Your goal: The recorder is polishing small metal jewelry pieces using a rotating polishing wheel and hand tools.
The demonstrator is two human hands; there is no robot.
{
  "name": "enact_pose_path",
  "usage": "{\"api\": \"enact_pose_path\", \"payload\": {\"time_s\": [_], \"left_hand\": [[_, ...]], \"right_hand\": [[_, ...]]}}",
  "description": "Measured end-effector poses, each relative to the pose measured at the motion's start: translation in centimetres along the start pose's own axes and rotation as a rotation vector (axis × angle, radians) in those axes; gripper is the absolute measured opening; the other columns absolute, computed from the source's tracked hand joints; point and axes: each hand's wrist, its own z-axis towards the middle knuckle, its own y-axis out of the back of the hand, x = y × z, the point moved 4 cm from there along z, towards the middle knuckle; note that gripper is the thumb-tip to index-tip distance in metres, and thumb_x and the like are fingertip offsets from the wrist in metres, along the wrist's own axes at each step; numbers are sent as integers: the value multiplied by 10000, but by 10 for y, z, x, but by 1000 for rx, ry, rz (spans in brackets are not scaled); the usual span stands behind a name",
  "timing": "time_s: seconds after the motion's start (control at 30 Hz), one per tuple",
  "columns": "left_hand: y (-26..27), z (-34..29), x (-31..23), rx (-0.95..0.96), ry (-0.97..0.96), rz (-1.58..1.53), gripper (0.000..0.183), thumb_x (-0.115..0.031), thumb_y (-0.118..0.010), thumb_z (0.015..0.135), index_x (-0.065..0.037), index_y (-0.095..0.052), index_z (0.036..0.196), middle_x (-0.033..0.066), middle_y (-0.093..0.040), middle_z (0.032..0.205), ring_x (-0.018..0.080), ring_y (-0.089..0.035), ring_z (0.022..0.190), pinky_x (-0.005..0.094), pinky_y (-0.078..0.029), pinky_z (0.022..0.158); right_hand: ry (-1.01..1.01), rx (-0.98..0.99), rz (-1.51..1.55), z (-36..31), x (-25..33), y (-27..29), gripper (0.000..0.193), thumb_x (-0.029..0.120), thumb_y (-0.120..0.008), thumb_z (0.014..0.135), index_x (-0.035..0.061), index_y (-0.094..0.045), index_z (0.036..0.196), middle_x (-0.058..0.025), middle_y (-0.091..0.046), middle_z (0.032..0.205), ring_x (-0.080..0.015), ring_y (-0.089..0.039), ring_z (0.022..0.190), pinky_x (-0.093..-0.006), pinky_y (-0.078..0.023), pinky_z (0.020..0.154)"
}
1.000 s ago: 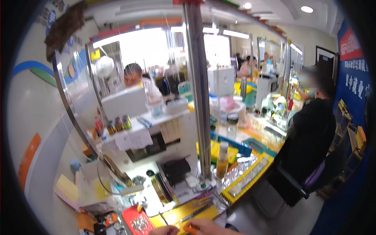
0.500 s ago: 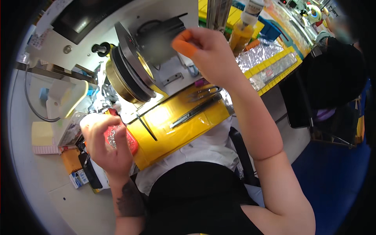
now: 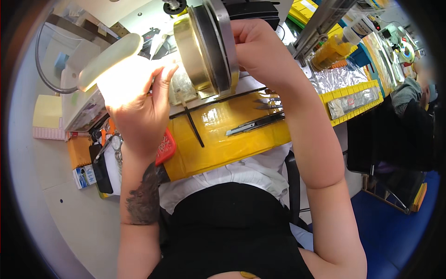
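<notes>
My left hand [image 3: 139, 95] is closed, thumb and forefinger pinched together beside a round brass-and-black drum [image 3: 188, 56] with a grey plate. Whatever the pinch holds is too small and too brightly lit to make out. On the other side of the drum is my right hand [image 3: 262, 51], its fingers curled and their tips hidden behind the grey plate. Under my left wrist sits a red tray [image 3: 166, 148] of small metal bits. A thin black stick [image 3: 194, 128], a craft knife [image 3: 253, 124] and tweezers [image 3: 269, 103] lie on the yellow-covered bench edge [image 3: 223, 153].
A pale lamp head [image 3: 111, 60] on a bent metal arm shines over my left hand. At the right stand a metal post [image 3: 320, 32], a yellow bottle [image 3: 332, 52] and a yellow-edged tray [image 3: 357, 103]. A person in dark clothes [image 3: 395, 135] sits beyond it.
My left hand has risen beside the drum, its fingers now pinched. The right hand has moved in behind the grey plate. The view has shifted, so the drum appears farther right and higher.
</notes>
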Motion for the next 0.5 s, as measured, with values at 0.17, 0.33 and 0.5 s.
{"api": "enact_pose_path", "payload": {"time_s": [0.17, 0.33, 0.5], "left_hand": [[9, -8, 5, 40, 62, -127, 78, 40, -745, 811, 9, -736, 882, 106, -676, 821, 267, -617, 830, 360, -491, 776], [31, -35, 48, -53, 215, -310, 58, 55, -619, 865, 17, -641, 826, 95, -605, 825, 253, -522, 908, 353, -439, 840], [32, -30, 75, 14, 346, -176, 141, -16, -575, 945, 28, -550, 813, 95, -508, 754, 221, -449, 765, 331, -403, 714]], "right_hand": [[34, -56, -189, -8, -1, 10, 163, 60, -624, 866, -19, -703, 986, 52, -552, 689, -43, -395, 623, -237, -340, 550], [85, -295, -265, -46, 10, 21, 142, 102, -745, 897, -12, -691, 962, 10, -631, 715, -38, -523, 641, -211, -391, 577], [215, -387, -341, -36, 13, 9, 74, 38, -711, 918, -24, -684, 950, -5, -634, 666, -33, -503, 583, -216, -365, 541]]}}
